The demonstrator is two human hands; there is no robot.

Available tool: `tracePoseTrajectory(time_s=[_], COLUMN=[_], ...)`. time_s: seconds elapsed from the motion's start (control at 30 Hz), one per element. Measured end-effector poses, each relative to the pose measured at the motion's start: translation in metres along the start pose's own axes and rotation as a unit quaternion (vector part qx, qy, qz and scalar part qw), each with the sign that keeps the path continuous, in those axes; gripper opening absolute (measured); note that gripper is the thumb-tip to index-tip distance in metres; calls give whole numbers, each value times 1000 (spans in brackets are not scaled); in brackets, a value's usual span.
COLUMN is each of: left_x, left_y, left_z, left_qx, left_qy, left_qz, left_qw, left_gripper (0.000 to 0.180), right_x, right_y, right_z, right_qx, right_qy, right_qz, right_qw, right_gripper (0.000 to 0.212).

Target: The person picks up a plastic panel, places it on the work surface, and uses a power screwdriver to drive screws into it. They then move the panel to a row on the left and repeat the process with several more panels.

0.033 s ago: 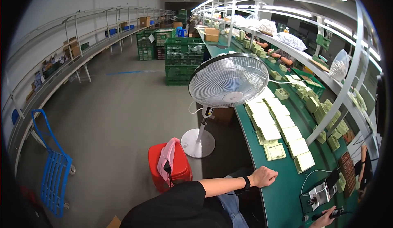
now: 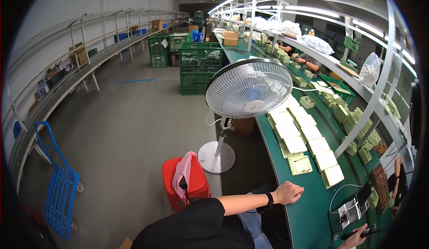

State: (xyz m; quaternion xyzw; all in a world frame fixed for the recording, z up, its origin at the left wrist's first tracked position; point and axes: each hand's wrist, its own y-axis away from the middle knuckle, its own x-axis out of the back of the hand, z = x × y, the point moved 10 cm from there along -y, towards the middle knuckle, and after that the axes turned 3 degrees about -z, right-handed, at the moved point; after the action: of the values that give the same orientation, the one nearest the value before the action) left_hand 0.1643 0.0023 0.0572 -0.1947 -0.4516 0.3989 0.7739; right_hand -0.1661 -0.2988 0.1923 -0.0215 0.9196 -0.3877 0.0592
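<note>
Nothing clearly shifts from the earlier frame, so the work stands unchanged: just nearer than the metal fixture (image 2: pixel 350 212), the right hand (image 2: pixel 355 238) clamps its fingers round a black tool (image 2: pixel 369 231), while left of that fixture the left hand (image 2: pixel 288 192) rests, fingers curled together, on the tabletop (image 2: pixel 308 214).

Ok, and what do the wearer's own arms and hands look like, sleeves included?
The left arm has a short, plain black sleeve and a black band around the wrist; the left hand is ungloved. The right hand is ungloved too; any sleeve there is out of view.
</note>
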Motion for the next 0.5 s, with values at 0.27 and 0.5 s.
tracePoseTrajectory(time_s=[0.27,0.5], left_x=[14,5], left_y=[-2,10], left_z=[8,-9], left_qx=[-13,11], left_qy=[8,39], left_qz=[14,-53], left_qw=[1000,998], left_gripper=[7,9], right_x=[20,-13], right_y=[6,25], right_z=[127,42], right_qx=[-77,-97], right_qy=[0,-55], right_qz=[-33,-18], right_qw=[996,994], right_gripper=[23,21])
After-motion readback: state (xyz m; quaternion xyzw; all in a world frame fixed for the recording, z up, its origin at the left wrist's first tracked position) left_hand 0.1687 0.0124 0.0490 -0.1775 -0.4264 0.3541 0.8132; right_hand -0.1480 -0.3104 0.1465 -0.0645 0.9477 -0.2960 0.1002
